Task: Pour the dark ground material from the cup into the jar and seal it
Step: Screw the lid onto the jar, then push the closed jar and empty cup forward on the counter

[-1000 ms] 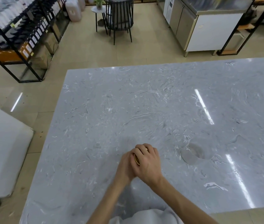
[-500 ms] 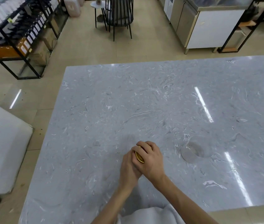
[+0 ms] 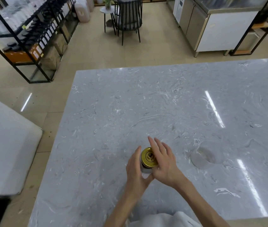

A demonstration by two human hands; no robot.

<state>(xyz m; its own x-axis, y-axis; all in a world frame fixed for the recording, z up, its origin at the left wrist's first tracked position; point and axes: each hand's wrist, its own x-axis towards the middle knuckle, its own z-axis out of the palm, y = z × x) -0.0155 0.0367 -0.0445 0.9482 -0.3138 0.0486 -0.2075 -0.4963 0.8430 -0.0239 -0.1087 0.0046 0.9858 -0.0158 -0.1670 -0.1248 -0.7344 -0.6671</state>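
Head view: the jar stands upright on the grey marbled bench, low in the frame, near the edge closest to the person. A gold lid sits on its mouth, with a dark print in the middle; below the lid the glass shows a dark band, then a paler part lower down.

The left hand is wrapped round the jar's body from 9 o'clock, thumb up along the side by the lid, palm against the glass, gripping it. The right hand is at 3 o'clock of the lid with its fingers spread and straight, pointing toward 11 o'clock; they pass over the lid's right edge, and whether they touch it cannot be told. It grips nothing.

The cup, clear and hard to make out, is on the bench at 3 o'clock of the jar, well apart from both hands. It looks to lie on its side, though that is uncertain.

A white sleeve shows at 6 o'clock.
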